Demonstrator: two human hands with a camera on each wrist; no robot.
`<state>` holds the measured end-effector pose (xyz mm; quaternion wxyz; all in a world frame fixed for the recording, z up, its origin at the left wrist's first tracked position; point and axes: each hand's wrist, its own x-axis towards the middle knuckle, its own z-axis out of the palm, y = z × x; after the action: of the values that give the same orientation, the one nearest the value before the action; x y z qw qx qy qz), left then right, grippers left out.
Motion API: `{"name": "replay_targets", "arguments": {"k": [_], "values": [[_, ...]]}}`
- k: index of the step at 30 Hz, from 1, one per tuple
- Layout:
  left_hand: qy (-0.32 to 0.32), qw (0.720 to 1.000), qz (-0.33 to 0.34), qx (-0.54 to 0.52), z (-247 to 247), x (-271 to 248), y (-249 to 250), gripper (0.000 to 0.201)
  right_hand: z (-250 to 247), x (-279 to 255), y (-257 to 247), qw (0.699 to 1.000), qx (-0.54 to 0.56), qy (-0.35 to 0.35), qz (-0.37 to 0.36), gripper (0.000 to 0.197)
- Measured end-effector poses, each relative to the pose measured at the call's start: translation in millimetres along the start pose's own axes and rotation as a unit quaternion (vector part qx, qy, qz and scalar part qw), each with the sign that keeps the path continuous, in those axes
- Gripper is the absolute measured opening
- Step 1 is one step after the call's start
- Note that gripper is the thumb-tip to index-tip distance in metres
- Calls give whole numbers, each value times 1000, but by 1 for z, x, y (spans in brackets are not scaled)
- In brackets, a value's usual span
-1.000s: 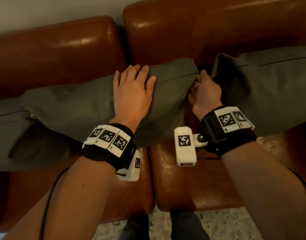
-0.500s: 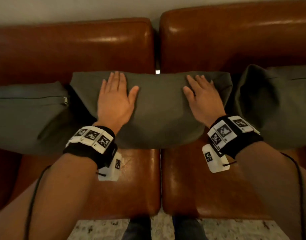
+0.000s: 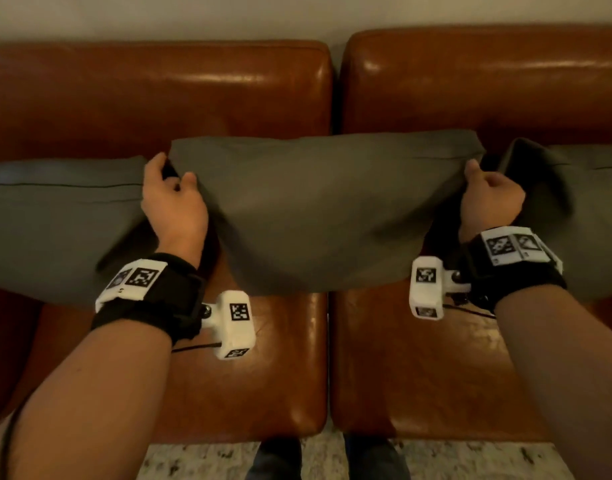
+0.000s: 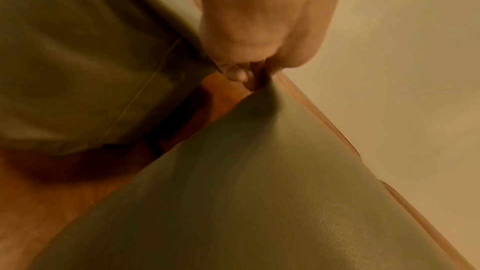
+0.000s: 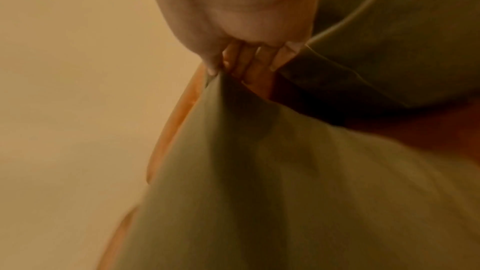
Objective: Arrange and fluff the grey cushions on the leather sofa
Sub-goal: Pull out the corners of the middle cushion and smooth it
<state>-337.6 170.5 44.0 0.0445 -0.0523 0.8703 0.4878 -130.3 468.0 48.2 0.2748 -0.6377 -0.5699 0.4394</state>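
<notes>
Both grips pinch the middle grey cushion (image 3: pixel 318 209) at its upper corners: left hand (image 3: pixel 172 206) on the left corner, right hand (image 3: pixel 490 199) on the right, fingers curled tight w/ fabric bunched between thumb & fingertips (image 5: pixel 259 61). Cushion hangs between the grips, belly sagging toward the seat, top edge vs the backrest. To fluff well, prob. shake w/ both corners level, then set it upright. Just outside each grip sit the left cushion (image 3: pixel 55 216) & right cushion (image 3: pixel 581 209). Below: brown leather sofa (image 3: pixel 418 358), then a speckled rug (image 3: pixel 200 460); pale wall (image 3: pixel 159 15) behind.
</notes>
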Motion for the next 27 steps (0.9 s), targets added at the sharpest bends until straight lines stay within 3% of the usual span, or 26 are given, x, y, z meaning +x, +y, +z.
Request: {"name": "replay_targets", "arguments": {"k": [4, 7, 8, 11, 13, 16, 19, 21, 23, 25, 27], "values": [[62, 996, 37, 46, -3, -2, 11, 47, 3, -11, 0, 980, 178, -14, 83, 32], [114, 960, 192, 170, -4, -25, 28, 50, -4, -14, 1, 977, 192, -36, 80, 32], [78, 942, 256, 205, 3, -39, 37, 52, -8, -15, 2, 981, 176, -43, 65, 34], [-152, 873, 397, 239, 45, -91, 73, 64, -26, -28, -5, 983, 162, -81, 34, 35], [-267, 814, 427, 291, 81, -120, 101, 83, -35, -38, -14, 983, 144, -115, 14, 27], [-329, 757, 430, 367, 117, -145, 128, 104, -47, -53, -27, 981, 97, -158, -65, 27], [-293, 748, 432, 409, 128, -152, 128, 85, -49, -63, -36, 972, 54, -180, -138, 28], [-263, 757, 447, 397, 123, -153, 124, 68, -49, -66, -37, 965, 82, -196, -153, 28], [-257, 765, 449, 384, 114, -151, 126, 64, -50, -66, -22, 967, 105, -179, -147, 23], [-248, 772, 450, 374, 100, -144, 134, 62, -55, -62, 13, 983, 122, -104, -86, 21], [-240, 792, 444, 344, 81, -137, 148, 60, -69, -56, 59, 987, 154, -21, 44, 21]]}}
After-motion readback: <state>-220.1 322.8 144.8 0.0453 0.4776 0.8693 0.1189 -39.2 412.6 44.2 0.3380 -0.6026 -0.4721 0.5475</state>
